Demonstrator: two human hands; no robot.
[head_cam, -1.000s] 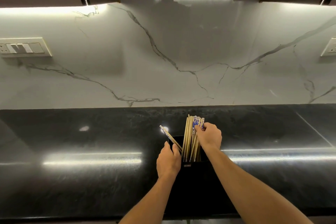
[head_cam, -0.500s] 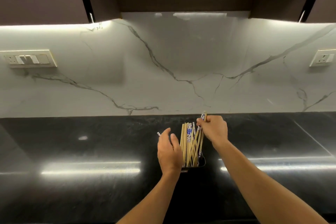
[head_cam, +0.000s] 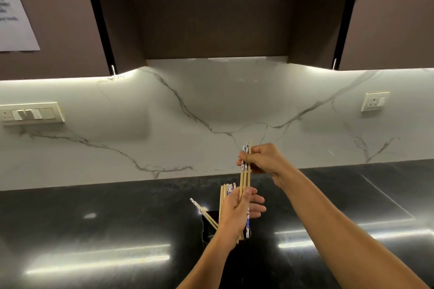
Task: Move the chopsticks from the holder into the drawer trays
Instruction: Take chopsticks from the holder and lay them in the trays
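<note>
Left hand (head_cam: pixel 234 213) and right hand (head_cam: pixel 264 159) clasp raised chopsticks (head_cam: pixel 245 178) above the crowded holder (head_cam: pixel 207 226).

Paper sheet (head_cam: pixel 16 19): you'll find grey lines of print on it, too blurred to read.
Chopsticks (head_cam: pixel 245 179): you'll see blue patterning near their tops, no legible letters.
Readable text: none.

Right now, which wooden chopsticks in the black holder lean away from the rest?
The blue-and-white-tipped wooden chopstick pair slanting left out of the black holder; the other chopsticks stand nearly upright together.
</note>
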